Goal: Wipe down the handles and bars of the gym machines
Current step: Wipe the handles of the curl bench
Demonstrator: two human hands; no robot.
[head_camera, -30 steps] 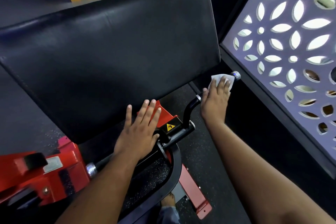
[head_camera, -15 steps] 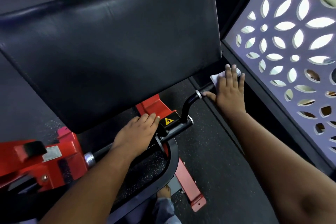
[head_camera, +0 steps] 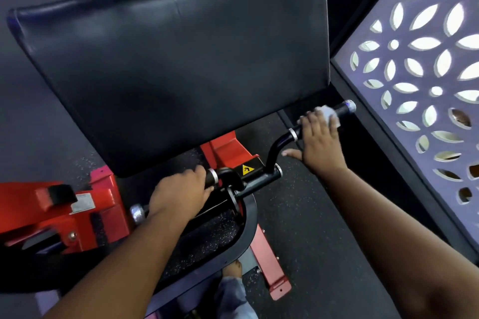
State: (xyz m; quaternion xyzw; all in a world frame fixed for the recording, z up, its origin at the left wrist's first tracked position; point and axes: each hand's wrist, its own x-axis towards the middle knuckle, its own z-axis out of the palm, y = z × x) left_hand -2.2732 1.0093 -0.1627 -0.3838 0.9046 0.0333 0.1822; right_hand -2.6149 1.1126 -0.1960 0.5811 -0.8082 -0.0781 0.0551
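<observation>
Fingers (head_camera: 312, 118) over cloth-wrapped black handle (head_camera: 342, 109)

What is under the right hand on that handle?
A white wipe lies between the right hand and the black handle, bunched at the fingers. The handle's chrome tip and inner collar show; the grip between them is covered.

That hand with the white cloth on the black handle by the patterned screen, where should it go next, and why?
Probably slide the right hand with its white cloth outward along the black right handle grip toward its silver end cap. The cloth sits near the middle, and the outer stretch is bare beyond it. The left hand grips the black left handle, seemingly steadying the bar.
</observation>
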